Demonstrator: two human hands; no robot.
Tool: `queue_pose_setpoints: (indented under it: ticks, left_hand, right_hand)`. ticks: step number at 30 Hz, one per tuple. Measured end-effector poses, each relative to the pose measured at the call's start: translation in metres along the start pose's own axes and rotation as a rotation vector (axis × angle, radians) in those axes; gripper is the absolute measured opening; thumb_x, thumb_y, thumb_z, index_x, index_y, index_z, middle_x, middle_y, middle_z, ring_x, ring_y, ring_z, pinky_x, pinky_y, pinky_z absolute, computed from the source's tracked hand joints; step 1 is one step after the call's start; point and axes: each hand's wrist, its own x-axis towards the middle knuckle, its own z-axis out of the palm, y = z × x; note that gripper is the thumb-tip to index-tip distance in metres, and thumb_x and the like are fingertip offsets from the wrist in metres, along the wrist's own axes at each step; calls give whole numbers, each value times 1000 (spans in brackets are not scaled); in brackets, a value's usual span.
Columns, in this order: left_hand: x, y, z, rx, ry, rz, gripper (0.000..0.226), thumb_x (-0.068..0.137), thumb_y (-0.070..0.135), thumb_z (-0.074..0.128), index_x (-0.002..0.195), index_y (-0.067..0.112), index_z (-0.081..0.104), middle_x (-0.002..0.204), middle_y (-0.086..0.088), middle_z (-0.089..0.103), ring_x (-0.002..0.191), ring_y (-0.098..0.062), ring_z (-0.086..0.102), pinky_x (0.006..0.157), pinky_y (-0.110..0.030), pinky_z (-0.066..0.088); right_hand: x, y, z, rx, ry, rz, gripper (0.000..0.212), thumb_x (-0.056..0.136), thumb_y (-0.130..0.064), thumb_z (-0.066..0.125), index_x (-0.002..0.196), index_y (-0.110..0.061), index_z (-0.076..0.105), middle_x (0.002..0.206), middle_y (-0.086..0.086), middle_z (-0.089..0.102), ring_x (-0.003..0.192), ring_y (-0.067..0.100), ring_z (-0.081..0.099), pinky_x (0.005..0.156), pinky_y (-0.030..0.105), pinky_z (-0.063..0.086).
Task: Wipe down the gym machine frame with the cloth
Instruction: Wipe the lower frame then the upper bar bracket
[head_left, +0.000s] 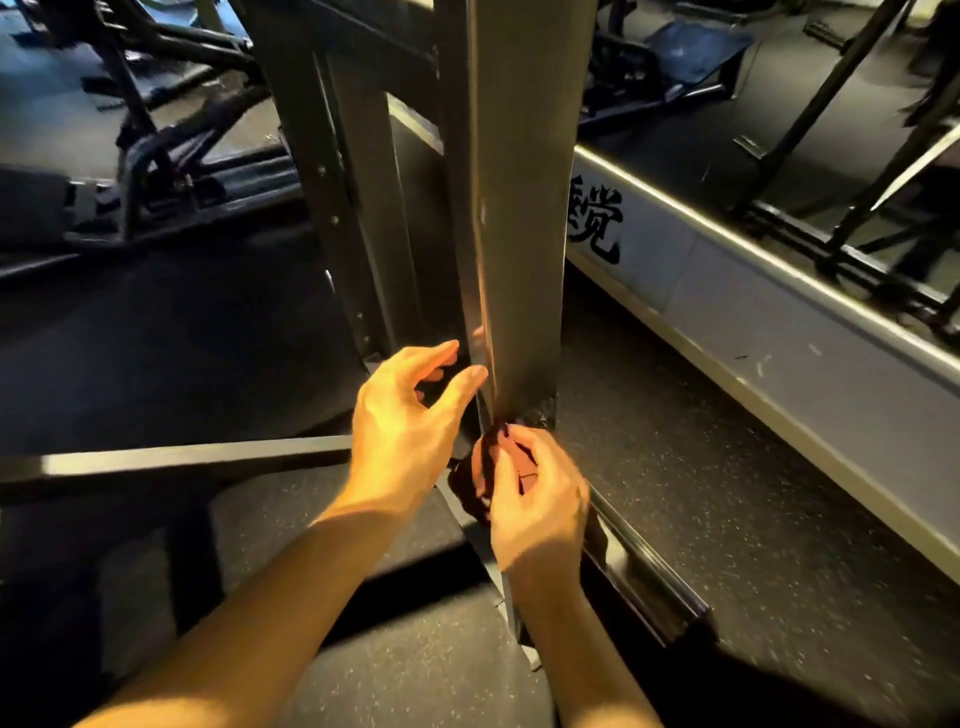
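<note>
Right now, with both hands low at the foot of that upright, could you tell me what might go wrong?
1. The cloth is bunched tight in the right hand, so little of it may meet the upright and patches could be missed.
2. The left hand sits at the upright's edge and might scrape on it.
3. The right hand's knuckles could knock the base rail close beneath.

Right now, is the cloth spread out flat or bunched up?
Bunched up: the dark red cloth sits crumpled in the curled fingers of the right hand, at the foot of the frame post.
</note>
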Motion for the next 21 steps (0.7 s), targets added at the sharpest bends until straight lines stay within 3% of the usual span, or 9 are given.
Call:
queue_pose_setpoints:
  ticks: [2, 3, 7, 11, 15, 19, 21]
  left_hand:
    - [-3, -18, 5, 22, -23, 27, 54, 83, 52, 70, 133, 31, 65, 126, 13, 64, 117, -6, 61, 102, -40, 55]
    - [-4, -29, 7, 41, -30, 38, 57, 81, 55, 68, 133, 33, 65, 128, 13, 63, 118, -6, 59, 102, -40, 54]
    - [-13, -76, 27, 109, -53, 74, 63, 79, 63, 67, 136, 36, 62, 127, 18, 61, 119, -3, 56, 103, -42, 52]
    - [-25, -128, 60, 109, -60, 119, 63, 83, 62, 66, 138, 35, 59, 127, 19, 59, 120, -1, 53, 105, -40, 50]
    - [-30, -181, 85, 147, -67, 233, 59, 88, 54, 69, 140, 29, 59, 122, 20, 61, 118, -1, 53, 103, -33, 48]
    - [-26, -218, 104, 179, -42, 400, 58, 86, 59, 63, 139, 33, 60, 118, 15, 66, 111, -8, 57, 100, -42, 50]
    - [-25, -234, 113, 153, -31, 486, 52, 88, 58, 62, 137, 39, 58, 109, 18, 66, 103, -7, 57, 94, -44, 50]
  right_hand:
    - [-24, 23, 5, 45, 142, -75, 11, 97, -14, 66, 103, -19, 74, 96, -8, 69, 90, -6, 62, 84, 10, 50]
    - [-38, 35, 8, 82, 130, -60, 12, 96, -12, 67, 102, -19, 75, 97, -9, 70, 91, -3, 64, 84, 12, 51]
    - [-85, 95, 20, 23, 54, 33, 37, 93, -4, 69, 105, -38, 64, 99, -21, 63, 95, 4, 68, 82, 21, 58]
    - [-92, 139, 39, 123, 104, 238, 49, 90, 0, 71, 103, -47, 61, 99, -24, 66, 104, -7, 64, 87, 11, 53]
    - [-83, 181, 52, 207, 201, 211, 28, 91, -8, 74, 106, -31, 69, 100, -14, 71, 98, 1, 68, 84, 17, 55]
    - [-56, 209, 59, 269, 321, 183, 18, 95, -22, 72, 112, -21, 71, 101, -7, 74, 96, 6, 71, 85, 30, 61]
    - [-42, 213, 61, 289, 358, 96, 15, 97, -23, 69, 111, -23, 69, 98, -7, 74, 93, 4, 71, 82, 23, 60]
